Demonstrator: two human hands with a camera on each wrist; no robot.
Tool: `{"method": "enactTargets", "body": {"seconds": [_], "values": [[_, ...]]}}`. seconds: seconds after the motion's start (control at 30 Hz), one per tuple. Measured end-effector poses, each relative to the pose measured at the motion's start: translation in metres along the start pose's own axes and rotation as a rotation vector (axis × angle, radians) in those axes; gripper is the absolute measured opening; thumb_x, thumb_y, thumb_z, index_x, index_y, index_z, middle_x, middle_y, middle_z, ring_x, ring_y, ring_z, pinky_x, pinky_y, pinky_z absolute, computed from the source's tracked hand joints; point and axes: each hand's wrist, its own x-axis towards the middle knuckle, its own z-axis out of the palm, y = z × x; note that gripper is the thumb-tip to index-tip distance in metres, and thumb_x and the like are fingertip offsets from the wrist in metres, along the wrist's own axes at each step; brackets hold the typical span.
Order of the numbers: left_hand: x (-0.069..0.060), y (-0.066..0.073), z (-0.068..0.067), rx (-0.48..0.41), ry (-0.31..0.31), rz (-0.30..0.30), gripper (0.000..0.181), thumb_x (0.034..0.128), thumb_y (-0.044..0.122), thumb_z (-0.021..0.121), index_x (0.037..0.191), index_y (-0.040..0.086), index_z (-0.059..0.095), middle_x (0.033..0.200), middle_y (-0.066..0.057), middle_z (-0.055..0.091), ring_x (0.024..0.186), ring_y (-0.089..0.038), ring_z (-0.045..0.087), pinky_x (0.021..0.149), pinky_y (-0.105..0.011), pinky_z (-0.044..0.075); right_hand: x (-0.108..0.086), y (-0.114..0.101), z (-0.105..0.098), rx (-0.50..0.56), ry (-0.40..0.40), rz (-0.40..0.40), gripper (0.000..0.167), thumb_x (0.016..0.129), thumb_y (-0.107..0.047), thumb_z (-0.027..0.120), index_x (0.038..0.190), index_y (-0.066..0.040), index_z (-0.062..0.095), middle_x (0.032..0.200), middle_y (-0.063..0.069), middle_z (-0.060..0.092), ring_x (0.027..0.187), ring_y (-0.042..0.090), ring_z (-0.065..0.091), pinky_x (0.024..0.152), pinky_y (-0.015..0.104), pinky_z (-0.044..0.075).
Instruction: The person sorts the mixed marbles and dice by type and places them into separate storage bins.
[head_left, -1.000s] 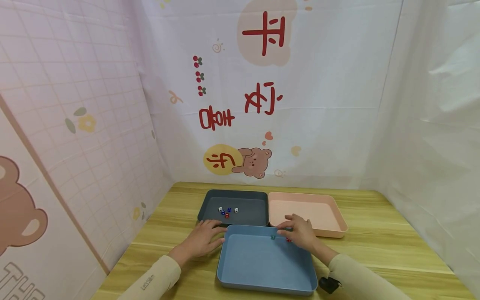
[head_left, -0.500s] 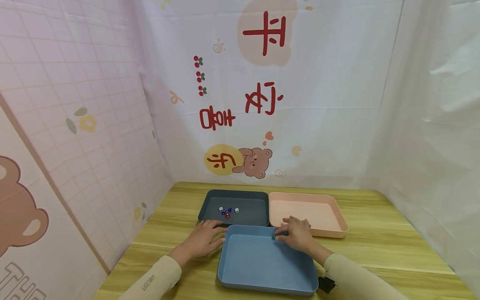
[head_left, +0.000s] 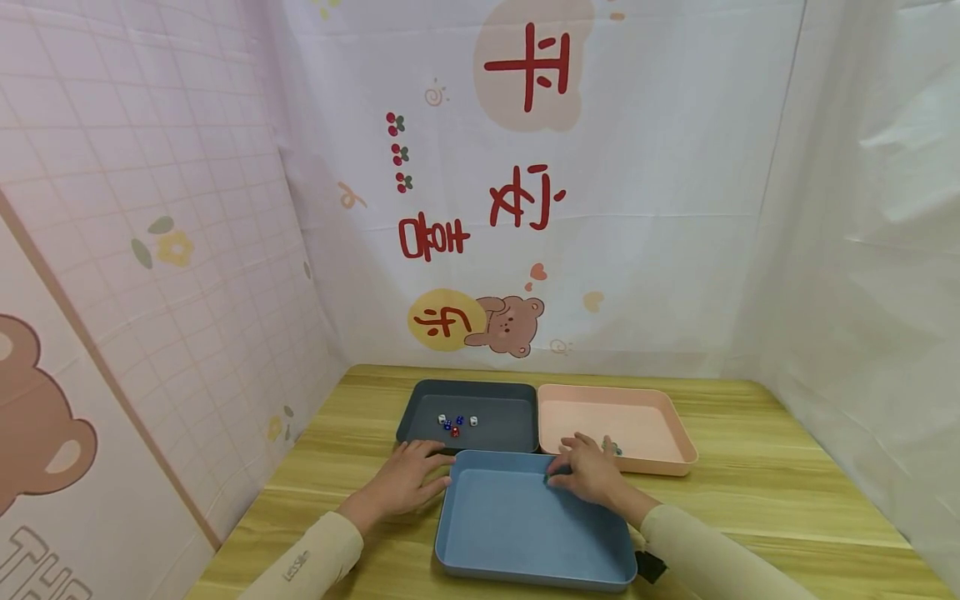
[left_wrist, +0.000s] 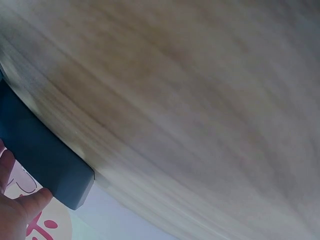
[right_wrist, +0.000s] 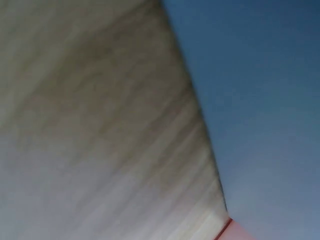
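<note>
The left hand (head_left: 402,477) is resting relaxed, while the right hand (head_left: 594,472), its grip unclear, is crowding a green die (head_left: 617,449), lower right of centre, that a slip could send rolling.

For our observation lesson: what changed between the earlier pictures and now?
The right hand moved slightly left over the blue tray, where the green and red dice no longer show clearly; any grip is unclear. The left hand and dark tray stayed put.

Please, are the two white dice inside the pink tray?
No, the two white dice lie in the dark tray, beside the pink tray.
</note>
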Motion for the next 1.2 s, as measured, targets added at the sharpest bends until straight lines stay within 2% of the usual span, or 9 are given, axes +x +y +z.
{"method": "enactTargets", "body": {"seconds": [0.2, 0.43, 0.7, 0.97, 1.07, 1.2], "values": [[0.000, 0.000, 0.000, -0.008, -0.002, 0.001, 0.038, 0.1015, 0.036, 0.056, 0.133, 0.016, 0.064, 0.137, -0.014, 0.054, 0.126, -0.036, 0.049, 0.102, -0.070, 0.032, 0.001, 0.000, 0.007, -0.016, 0.024, -0.013, 0.007, 0.077, -0.035, 0.084, 0.079, -0.033, 0.077, 0.129, 0.015, 0.064, 0.135, 0.044, 0.040, 0.103, 0.079, 0.008], [0.000, 0.000, 0.000, -0.013, 0.001, -0.006, 0.038, 0.1013, 0.036, 0.057, 0.133, 0.016, 0.065, 0.137, -0.014, 0.054, 0.126, -0.036, 0.049, 0.103, -0.069, 0.031, 0.000, 0.002, 0.007, 0.004, 0.047, -0.021, 0.006, 0.078, -0.035, 0.083, 0.081, -0.033, 0.078, 0.132, 0.016, 0.062, 0.135, 0.045, 0.041, 0.102, 0.079, 0.009], [0.000, 0.001, -0.002, -0.008, -0.008, -0.006, 0.039, 0.1015, 0.037, 0.056, 0.133, 0.016, 0.064, 0.137, -0.013, 0.054, 0.126, -0.035, 0.049, 0.103, -0.069, 0.031, -0.001, 0.000, -0.007, 0.149, 0.037, -0.023, 0.005, 0.080, -0.029, 0.083, 0.083, -0.030, 0.079, 0.134, 0.021, 0.058, 0.136, 0.049, 0.037, 0.101, 0.081, 0.008], [0.000, -0.002, 0.000, 0.005, -0.003, 0.000, 0.038, 0.1014, 0.036, 0.057, 0.133, 0.015, 0.065, 0.137, -0.013, 0.054, 0.126, -0.035, 0.049, 0.103, -0.069, 0.032, 0.005, 0.009, -0.023, 0.227, 0.031, -0.001, 0.007, 0.084, -0.032, 0.079, 0.088, -0.026, 0.080, 0.136, 0.024, 0.056, 0.136, 0.051, 0.036, 0.101, 0.081, 0.012], [0.000, -0.002, 0.000, 0.004, 0.000, 0.004, 0.038, 0.1014, 0.036, 0.057, 0.133, 0.015, 0.065, 0.137, -0.013, 0.054, 0.125, -0.036, 0.049, 0.103, -0.069, 0.032, 0.006, 0.015, -0.029, 0.259, 0.054, -0.001, 0.007, 0.087, -0.029, 0.077, 0.088, -0.023, 0.080, 0.135, 0.027, 0.056, 0.134, 0.054, 0.036, 0.099, 0.082, 0.013], [0.000, -0.002, 0.000, -0.006, 0.013, 0.013, 0.038, 0.1009, 0.035, 0.058, 0.132, 0.015, 0.065, 0.136, -0.014, 0.055, 0.125, -0.036, 0.050, 0.102, -0.070, 0.033, 0.009, 0.023, -0.039, 0.278, 0.089, 0.032, 0.008, 0.090, -0.022, 0.074, 0.091, -0.018, 0.081, 0.133, 0.030, 0.056, 0.133, 0.055, 0.038, 0.101, 0.078, 0.020]]}}
